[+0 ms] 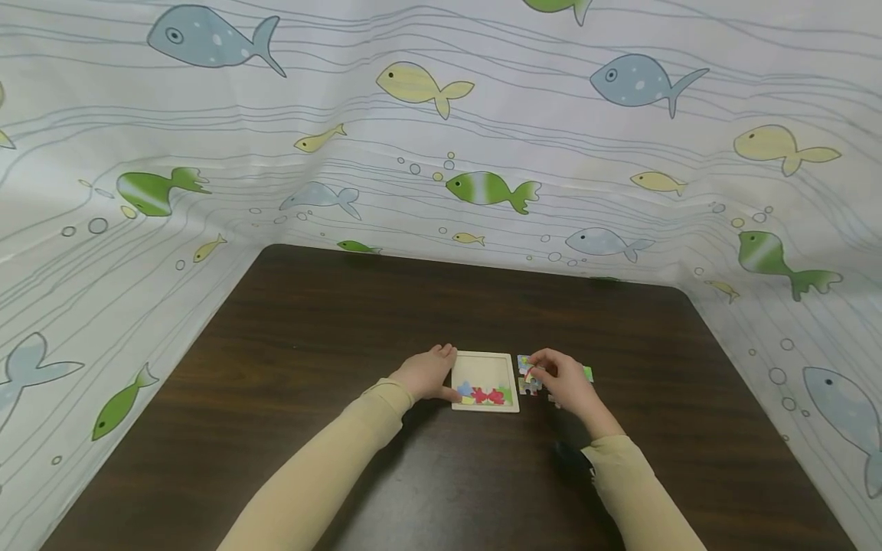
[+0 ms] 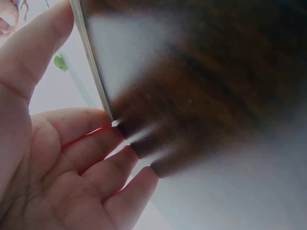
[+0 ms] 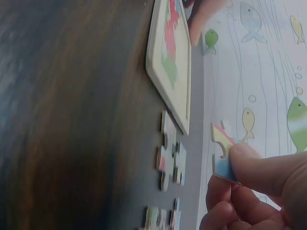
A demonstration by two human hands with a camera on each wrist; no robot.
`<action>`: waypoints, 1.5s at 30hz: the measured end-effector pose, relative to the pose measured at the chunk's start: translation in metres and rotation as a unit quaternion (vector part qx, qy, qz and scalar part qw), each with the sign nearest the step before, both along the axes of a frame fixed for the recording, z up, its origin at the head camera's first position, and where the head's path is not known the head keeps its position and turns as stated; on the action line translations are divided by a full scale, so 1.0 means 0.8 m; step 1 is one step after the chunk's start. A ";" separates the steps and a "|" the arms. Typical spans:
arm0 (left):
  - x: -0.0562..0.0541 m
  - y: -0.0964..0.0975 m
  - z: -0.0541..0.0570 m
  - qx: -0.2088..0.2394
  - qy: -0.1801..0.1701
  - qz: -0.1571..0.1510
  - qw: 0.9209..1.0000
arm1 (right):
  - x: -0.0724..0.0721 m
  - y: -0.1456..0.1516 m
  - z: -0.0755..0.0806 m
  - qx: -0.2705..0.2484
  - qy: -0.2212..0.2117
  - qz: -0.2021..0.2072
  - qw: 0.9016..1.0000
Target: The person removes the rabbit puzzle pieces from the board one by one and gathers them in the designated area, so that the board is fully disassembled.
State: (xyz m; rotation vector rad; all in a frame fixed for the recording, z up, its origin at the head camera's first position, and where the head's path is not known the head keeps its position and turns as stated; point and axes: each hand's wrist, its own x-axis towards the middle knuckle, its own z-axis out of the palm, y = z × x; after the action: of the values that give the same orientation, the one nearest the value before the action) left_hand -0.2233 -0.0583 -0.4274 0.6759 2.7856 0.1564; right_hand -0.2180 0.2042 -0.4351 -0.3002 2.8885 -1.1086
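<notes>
A square wooden puzzle tray (image 1: 485, 409) lies on the table, with red, blue and green pieces along its near side and bare wood beyond them. My left hand (image 1: 426, 375) rests against the tray's left edge. In the left wrist view its thumb and index finger touch the tray's rim (image 2: 91, 60), the other fingers fairly straight. To the right of the tray, my right hand (image 1: 569, 385) pinches a jigsaw piece (image 3: 222, 165) between thumb and fingers, above the table. Loose jigsaw pieces (image 3: 165, 155) lie between the tray and that hand, partly hidden by it in the head view.
The dark wooden table (image 1: 331, 321) extends around the tray on all sides. A white sheet with printed fish (image 1: 427, 153) stands behind it and along both sides. A green piece (image 1: 588, 373) shows just beyond my right hand.
</notes>
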 end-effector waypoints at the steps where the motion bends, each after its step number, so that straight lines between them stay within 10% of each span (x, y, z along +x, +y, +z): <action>1: 0.000 0.000 0.000 -0.001 0.001 0.000 1.000 | 0.000 0.002 0.000 0.003 0.000 -0.001 1.000; 45: 0.000 -0.001 -0.001 0.002 0.000 -0.004 1.000 | 0.019 0.106 -0.008 0.090 -0.042 -0.026 0.995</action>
State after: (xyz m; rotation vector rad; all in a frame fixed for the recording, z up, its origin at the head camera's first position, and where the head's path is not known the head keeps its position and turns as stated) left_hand -0.2237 -0.0592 -0.4284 0.6875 2.7838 0.1614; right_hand -0.2027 0.2892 -0.4416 -0.1688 2.9097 -0.8353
